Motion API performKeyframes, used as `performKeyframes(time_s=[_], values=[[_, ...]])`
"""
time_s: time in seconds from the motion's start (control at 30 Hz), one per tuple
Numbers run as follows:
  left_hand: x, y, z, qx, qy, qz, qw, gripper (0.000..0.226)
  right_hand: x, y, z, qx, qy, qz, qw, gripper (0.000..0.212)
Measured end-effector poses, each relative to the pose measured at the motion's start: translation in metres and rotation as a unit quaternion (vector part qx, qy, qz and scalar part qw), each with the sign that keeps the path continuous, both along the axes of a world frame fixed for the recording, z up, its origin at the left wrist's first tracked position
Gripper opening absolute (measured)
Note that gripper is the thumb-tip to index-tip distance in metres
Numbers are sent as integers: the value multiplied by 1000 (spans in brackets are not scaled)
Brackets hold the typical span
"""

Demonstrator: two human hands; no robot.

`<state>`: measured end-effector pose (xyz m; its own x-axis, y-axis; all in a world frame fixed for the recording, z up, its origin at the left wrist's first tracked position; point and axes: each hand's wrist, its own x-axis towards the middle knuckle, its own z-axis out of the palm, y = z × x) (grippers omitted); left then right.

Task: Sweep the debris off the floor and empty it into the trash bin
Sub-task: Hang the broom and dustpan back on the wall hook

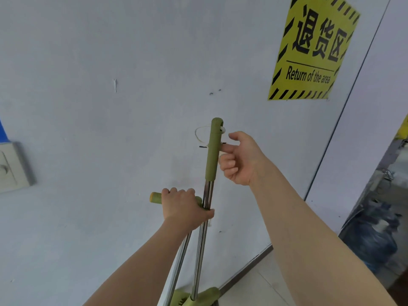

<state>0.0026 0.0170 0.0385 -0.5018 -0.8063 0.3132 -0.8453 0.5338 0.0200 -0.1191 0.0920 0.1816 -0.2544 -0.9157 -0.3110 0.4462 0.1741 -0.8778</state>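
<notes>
We face a pale grey wall (110,51) with a yellow hazard-striped sign (313,49), a switch plate (13,166) at left, and light floor tiles (254,283) below.

Ahead: wall (110,51) is filling most of the view, standing right behind the broom handle (213,149), closing off room past it.
Left: wall plate (13,166) is sticking out low at the edge; bare wall is lying between it and the left hand (187,208).
Between hands: the two metal poles (204,217) are crossing the gap, with the left hand wrapped around the dustpan handle (154,197).
Right: right hand (240,160) is sitting just beside the broom grip; bagged clutter (373,235) is crowding the far side.
Low right: floor (254,290) strip is staying open.
</notes>
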Motion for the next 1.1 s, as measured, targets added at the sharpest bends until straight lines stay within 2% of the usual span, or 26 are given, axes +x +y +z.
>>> performKeyframes(time_s=[0.13, 0.3, 0.37, 0.5, 0.7, 0.9, 0.97, 1.1], values=[[-8, -9, 4, -10, -16, -27, 999, 59, -26, -22, 13, -27, 43, -23, 998, 47], [-15, -17, -2, -12, -15, -6, 1000, 61, -42, -52, 33, -62, 155, 15, 986, 25], [-18, -21, -2, -6, -14, 11, 1000, 61, -51, -62, 40, -92, 154, 28, 983, 20], [-26, -29, 2, 16, -12, 62, 998, 58, -75, -76, 52, -147, 144, -14, 979, 7], [-33, -37, 0, 46, -8, 136, 990, 56, -91, -101, 66, -197, 97, -14, 975, 13], [-45, -41, -1, 50, -7, 167, 985, 57, -91, -121, 70, -220, -32, 21, 975, 17], [-49, -42, 1, 51, -10, 170, 984, 57, -95, -126, 71, -230, -20, 24, 973, 16], [-53, -47, 2, 46, -13, 184, 982, 58, -103, -134, 75, -256, 83, 17, 963, 10]])
